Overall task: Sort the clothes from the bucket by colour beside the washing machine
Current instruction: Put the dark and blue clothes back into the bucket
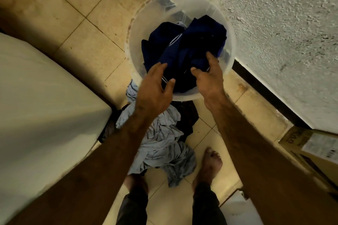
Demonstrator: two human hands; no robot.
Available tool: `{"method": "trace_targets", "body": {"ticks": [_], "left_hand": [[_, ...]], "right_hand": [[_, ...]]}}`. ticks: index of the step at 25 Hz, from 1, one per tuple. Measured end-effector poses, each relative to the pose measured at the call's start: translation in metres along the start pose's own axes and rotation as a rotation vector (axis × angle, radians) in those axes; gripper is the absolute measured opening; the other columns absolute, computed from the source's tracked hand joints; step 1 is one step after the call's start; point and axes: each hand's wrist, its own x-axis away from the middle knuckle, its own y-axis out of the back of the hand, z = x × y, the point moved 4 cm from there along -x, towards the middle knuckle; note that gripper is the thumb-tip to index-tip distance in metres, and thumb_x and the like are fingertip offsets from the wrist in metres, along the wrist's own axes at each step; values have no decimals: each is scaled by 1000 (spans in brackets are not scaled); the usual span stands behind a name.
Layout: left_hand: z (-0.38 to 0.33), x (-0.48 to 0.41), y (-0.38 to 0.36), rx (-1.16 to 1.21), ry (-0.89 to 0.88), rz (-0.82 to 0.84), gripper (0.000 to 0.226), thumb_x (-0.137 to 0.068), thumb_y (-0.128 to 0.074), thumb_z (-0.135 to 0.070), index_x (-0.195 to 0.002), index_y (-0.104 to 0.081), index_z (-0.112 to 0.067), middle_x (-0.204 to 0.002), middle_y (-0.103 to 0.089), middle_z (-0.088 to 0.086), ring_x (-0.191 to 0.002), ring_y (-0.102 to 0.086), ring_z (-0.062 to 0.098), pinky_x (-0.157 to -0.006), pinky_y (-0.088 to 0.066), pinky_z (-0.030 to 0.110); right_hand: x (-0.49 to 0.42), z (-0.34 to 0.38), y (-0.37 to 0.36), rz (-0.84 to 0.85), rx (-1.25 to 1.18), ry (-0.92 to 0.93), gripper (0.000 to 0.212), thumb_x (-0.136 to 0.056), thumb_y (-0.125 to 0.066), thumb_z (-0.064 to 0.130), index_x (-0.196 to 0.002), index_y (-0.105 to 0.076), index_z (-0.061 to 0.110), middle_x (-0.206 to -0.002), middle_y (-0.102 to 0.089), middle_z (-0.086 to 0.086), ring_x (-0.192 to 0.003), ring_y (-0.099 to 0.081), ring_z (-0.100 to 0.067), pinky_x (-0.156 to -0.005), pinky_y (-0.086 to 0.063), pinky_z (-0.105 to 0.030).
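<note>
At upper centre of the frame, a translucent bucket [180, 5] stands on the tiled floor [76, 5] against a rough white wall [274, 23], holding dark blue clothes [184, 49]. The left hand [155, 89] hovers over the near rim, fingers spread and holding nothing. The right hand [208, 76] pinches the blue fabric between thumb and fingers. Below the bucket, a light blue garment [164, 142] lies heaped on the floor, beside the washing machine [36, 106] at left.

Translucent smooth plastic bucket [182, 0]; rough textured plaster wall [274, 23]; glossy floor tiles [73, 14].
</note>
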Motion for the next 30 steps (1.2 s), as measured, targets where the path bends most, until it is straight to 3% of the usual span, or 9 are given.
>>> {"method": "trace_targets", "body": {"ticks": [2, 5, 10, 13, 17, 21, 25, 28, 30], "left_hand": [[16, -3, -11, -393, -123, 7, 58, -99, -38, -52, -142, -52, -16, -146, -54, 4, -135, -50, 18, -125, -15, 48], [21, -4, -24, -608, -229, -50, 49, -98, -37, -54, -121, -67, -23, -126, -68, -4, -119, -60, 16, -123, -10, 54], [30, -8, -35, -596, -304, -186, 32, -87, -50, -39, -90, -76, -21, -116, -73, -6, -106, -62, 19, -117, -22, 52], [31, -11, -38, -542, -332, -262, 25, -80, -54, -35, -75, -73, -20, -91, -73, -5, -92, -62, 21, -114, -26, 51], [37, -12, -41, -472, -360, -330, 20, -75, -58, -30, -63, -70, -18, -66, -67, -5, -85, -63, 20, -111, -29, 53], [37, -14, -41, -434, -379, -368, 22, -74, -56, -28, -55, -63, -19, -58, -61, -5, -76, -62, 20, -108, -32, 53], [36, -14, -41, -448, -371, -362, 23, -75, -54, -29, -56, -62, -19, -57, -61, -5, -75, -62, 20, -107, -32, 54], [33, -13, -38, -488, -352, -329, 22, -75, -55, -29, -56, -62, -19, -58, -62, -5, -75, -60, 19, -107, -33, 54], [29, -13, -38, -516, -327, -299, 24, -76, -55, -29, -56, -62, -19, -58, -63, -5, -75, -60, 19, -108, -32, 53]], "right_hand": [[-9, 0, -7, 50, 193, 75, 79, -88, -66, 19, -159, -31, 21, -170, -14, -5, -156, -19, -23, -128, -21, -39], [-31, -1, -16, 122, 476, 224, 75, -96, -59, 12, -162, -21, 16, -171, 1, -9, -158, -8, -26, -126, -11, -31], [-83, -26, -43, 323, 829, 242, 84, -100, -52, 48, -163, -1, 27, -168, 21, -15, -157, -1, -38, -127, -17, -47], [-115, -43, -65, 392, 965, 184, 91, -96, -51, 58, -162, 4, 30, -165, 26, -19, -154, 1, -46, -127, -13, -51], [-149, -79, -100, 534, 1252, 146, 95, -83, -44, 47, -163, 2, 23, -167, 20, -22, -152, 11, -51, -125, -8, -56], [-169, -96, -121, 645, 1520, 170, 75, -102, -42, 30, -163, 0, 21, -170, 4, -17, -148, 20, -55, -118, -6, -72], [-159, -87, -113, 615, 1527, 106, 70, -105, -43, 25, -162, -6, 13, -169, 12, -16, -151, 16, -51, -122, -5, -67], [-143, -71, -110, 639, 1433, 123, 77, -102, -46, 24, -162, 2, 15, -168, 17, -18, -151, 17, -50, -124, -5, -62], [-131, -62, -105, 640, 1295, 74, 68, -102, -47, 22, -161, -16, 10, -167, 6, -27, -153, 3, -49, -127, -10, -50]]}}
